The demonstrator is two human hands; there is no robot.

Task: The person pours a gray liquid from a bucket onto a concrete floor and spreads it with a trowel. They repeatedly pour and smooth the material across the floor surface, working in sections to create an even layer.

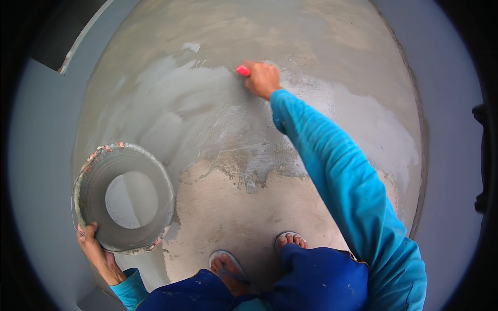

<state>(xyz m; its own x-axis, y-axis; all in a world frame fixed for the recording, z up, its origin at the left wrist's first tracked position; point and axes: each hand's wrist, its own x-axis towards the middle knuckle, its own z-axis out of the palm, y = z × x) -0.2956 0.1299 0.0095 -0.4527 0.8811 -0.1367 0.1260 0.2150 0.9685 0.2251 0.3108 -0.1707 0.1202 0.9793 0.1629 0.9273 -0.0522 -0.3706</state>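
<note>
My left hand [93,251] grips the near-left rim of a round bucket [91,192], with the thumb over the edge. The bucket's rim is crusted with grey and reddish residue, and a smooth grey liquid mix [148,199] covers part of its bottom. Out ahead over the floor, my right hand [263,80] is closed around a tool with a red handle [243,70]; its working end is hidden below the hand. Around that hand, wet grey cement coating [166,98] lies spread in streaks, with a ragged edge toward me.
Drier tan floor [259,210] runs from the coating's edge to my sandalled feet [228,264]. Grey-blue walls rise at the left [41,155] and right [451,129]. A dark opening [67,31] with a pale edge is at the upper left. A small pale patch [191,47] lies farther ahead.
</note>
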